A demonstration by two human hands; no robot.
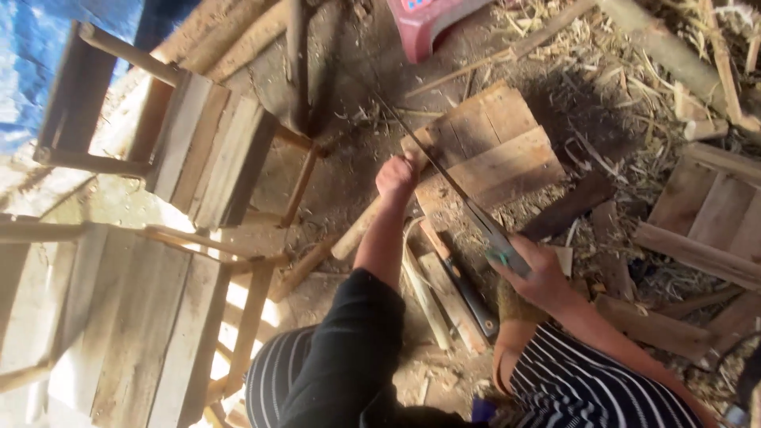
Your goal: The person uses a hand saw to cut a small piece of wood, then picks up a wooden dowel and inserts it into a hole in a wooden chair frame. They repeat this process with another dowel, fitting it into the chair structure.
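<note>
My left hand (395, 177) grips a round wooden stick (358, 228) that lies slanted across a low platform of wooden planks (507, 150). A hand saw is in my right hand (541, 277), which is closed on its handle. The thin saw blade (432, 162) runs up and to the left from that hand and crosses the stick just beside my left hand. Both arms reach forward from the bottom of the view, the left in a black sleeve, the right bare.
Two wooden stools (202, 150) (143, 317) stand at the left. Loose sticks and offcuts (444, 297) lie on the dirt floor under my arms. A plank pallet (705, 214) and scattered shavings are at right, a red plastic stool (428, 24) at top.
</note>
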